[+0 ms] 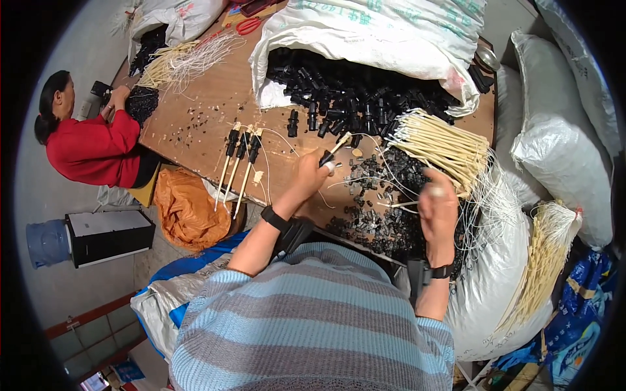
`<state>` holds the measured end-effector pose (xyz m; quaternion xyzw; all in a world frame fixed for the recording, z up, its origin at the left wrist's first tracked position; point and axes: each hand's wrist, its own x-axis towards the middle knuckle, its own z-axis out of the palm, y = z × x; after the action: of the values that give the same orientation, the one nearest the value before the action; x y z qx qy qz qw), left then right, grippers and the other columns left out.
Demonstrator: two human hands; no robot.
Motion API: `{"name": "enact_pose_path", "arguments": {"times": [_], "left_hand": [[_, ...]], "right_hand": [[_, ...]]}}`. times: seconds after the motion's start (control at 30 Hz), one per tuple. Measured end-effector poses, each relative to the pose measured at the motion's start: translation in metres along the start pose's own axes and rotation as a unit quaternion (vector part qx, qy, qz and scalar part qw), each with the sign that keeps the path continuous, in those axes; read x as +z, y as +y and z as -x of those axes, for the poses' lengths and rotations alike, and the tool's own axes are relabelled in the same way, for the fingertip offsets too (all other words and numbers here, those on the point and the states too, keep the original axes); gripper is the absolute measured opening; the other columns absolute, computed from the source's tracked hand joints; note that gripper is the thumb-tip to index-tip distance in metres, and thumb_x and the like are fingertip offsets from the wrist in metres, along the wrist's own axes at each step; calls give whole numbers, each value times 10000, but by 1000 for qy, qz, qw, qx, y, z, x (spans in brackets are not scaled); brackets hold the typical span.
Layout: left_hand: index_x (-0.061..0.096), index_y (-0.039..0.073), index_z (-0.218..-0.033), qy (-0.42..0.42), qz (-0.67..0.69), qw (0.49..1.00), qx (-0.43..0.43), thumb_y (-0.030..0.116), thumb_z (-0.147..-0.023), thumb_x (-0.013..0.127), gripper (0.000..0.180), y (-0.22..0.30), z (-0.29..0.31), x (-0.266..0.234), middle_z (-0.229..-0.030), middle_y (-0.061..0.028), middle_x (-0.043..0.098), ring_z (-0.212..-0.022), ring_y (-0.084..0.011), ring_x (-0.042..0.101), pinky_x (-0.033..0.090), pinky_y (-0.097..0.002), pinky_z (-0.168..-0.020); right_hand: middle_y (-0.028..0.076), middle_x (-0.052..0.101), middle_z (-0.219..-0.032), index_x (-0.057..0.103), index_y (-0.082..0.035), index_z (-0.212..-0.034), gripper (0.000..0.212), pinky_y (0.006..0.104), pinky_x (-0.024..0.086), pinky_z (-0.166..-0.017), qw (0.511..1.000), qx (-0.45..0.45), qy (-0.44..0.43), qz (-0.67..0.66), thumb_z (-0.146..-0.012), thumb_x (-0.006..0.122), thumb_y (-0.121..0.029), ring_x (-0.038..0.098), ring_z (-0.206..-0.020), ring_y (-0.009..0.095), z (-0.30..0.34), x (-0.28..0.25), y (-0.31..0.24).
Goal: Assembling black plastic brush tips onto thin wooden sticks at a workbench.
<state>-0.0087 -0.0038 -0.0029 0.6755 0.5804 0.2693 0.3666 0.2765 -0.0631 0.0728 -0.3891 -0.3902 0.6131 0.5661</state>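
My left hand (312, 176) is closed on a small black plastic connector (326, 156). A cream sleeved wire (340, 141) sticks out of the connector's far end, and its thin white lead curves to the right. My right hand (438, 203) is slightly blurred over small black and metallic parts (372, 221), just below a bundle of cream sleeved wires (443, 140). Its fingers are partly curled, and I cannot make out whether they hold anything. Left of my left hand lie three connectors with cream wires through them (242, 153), side by side on the brown table (195, 146).
A white woven sack (372, 39) spills black connectors (332, 98) at the back. Full white sacks (561, 124) crowd the right side, with more cream wires (541, 267). A person in red (91, 146) works at the far left, near an orange bag (189, 205).
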Motion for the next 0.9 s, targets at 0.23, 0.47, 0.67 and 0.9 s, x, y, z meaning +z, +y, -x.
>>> {"name": "enact_pose_path", "arguments": {"times": [0.23, 0.47, 0.67, 0.9], "left_hand": [[646, 41, -1021, -52, 42, 996, 61, 132, -815, 643, 225, 63, 11, -5, -772, -103, 638, -669, -222, 602, 485, -317, -651], [652, 91, -1106, -52, 13, 989, 141, 105, -824, 657, 282, 70, 12, 3, -815, -90, 673, -657, -219, 633, 492, -309, -613], [664, 27, -1032, -75, 307, 942, -117, 66, -847, 635, 192, 68, 11, 22, -758, -8, 657, -633, -71, 566, 448, -231, -560], [665, 36, -1039, -74, 53, 996, 22, 28, -753, 643, 287, 74, 16, 12, -823, -76, 678, -714, -138, 633, 506, -283, -664]], "right_hand": [[196, 472, -1393, 563, -51, -1270, 554, 493, 385, -948, 590, -277, 240, 720, -785, 751, -242, 508, -1211, 343, -3, 10, -35], [119, 686, -996, 674, -59, -979, 210, 133, 282, -417, 991, -69, 101, -58, -937, 616, -256, 376, -503, 6, 10, 2, 16], [77, 640, -730, 672, -99, -962, 160, 325, 489, -559, 836, -132, -44, 530, -817, 720, -150, 631, -626, 212, 11, 42, 22], [118, 628, -666, 695, -97, -969, 190, 347, 474, -505, 804, -138, -1, 578, -781, 722, -110, 623, -560, 283, 11, 46, 41]]}}
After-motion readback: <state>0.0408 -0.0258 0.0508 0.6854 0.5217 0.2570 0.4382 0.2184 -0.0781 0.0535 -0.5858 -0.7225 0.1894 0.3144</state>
